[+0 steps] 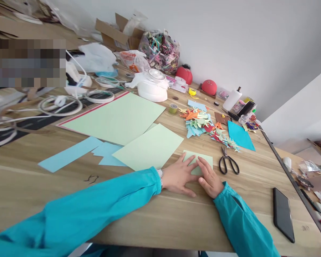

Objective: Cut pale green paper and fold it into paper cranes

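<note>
Under both hands, flat on the wooden table (176, 217), lies a small pale green piece of paper (207, 160). My left hand (179, 175) rests on it with fingers spread. My right hand (209, 178) touches the paper's right part, its fingers stretched out and the thumb apart. Neither hand grips anything. Black-handled scissors (227, 162) lie just right of the paper. To the left is a larger pale green sheet (149, 148), overlapping a stack of big green sheets (112, 117).
Blue paper strips (69, 154) lie at left. Folded paper pieces (200, 123) in several colours sit beyond my hands, near a teal sheet (240, 135). A phone (283, 214) lies at right. Cables (60, 105), bags and a cardboard box (117, 34) crowd the back left. Another person is partly visible there.
</note>
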Tool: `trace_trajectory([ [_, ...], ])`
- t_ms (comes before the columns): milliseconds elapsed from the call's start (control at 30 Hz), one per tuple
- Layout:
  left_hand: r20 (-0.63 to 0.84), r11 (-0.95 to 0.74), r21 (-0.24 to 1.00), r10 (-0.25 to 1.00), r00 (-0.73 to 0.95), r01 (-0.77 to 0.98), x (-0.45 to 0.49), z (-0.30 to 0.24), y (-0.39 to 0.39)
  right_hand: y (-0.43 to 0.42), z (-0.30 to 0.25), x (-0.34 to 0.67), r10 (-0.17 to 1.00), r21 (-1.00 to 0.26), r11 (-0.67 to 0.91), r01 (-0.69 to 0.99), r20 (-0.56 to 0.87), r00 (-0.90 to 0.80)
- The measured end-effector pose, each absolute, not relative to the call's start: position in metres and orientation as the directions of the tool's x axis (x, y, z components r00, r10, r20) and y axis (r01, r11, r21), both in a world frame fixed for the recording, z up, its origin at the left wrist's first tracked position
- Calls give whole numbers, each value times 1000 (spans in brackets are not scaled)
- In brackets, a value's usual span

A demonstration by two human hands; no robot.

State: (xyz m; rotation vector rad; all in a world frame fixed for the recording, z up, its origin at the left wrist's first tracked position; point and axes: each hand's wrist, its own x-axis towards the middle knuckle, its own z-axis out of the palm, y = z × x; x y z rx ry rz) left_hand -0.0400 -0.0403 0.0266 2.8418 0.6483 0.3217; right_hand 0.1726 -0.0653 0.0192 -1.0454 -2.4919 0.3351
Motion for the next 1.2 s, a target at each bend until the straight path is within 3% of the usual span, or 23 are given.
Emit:
trace_trajectory([
  [200,187,-885,239,445,876,399,-41,27,-42,-82,22,183,717,-342,688,640,451,-531],
  [333,163,-884,211,453,876,418,-42,32,-44,-83,23,187,642,-322,757,569,527,-557],
  [733,190,-882,258,446,874,394,-46,35,-44,-76,34,188,672,-418,740,527,478,-566],
  [900,222,-903,244,406,886,353,-53,38,-47,-76,37,188,647,-375,762,528,458,-609],
  [1200,276,-862,190,506,817,469,-61,37,-55,-81,38,186,570,-233,818,526,450,-687],
])
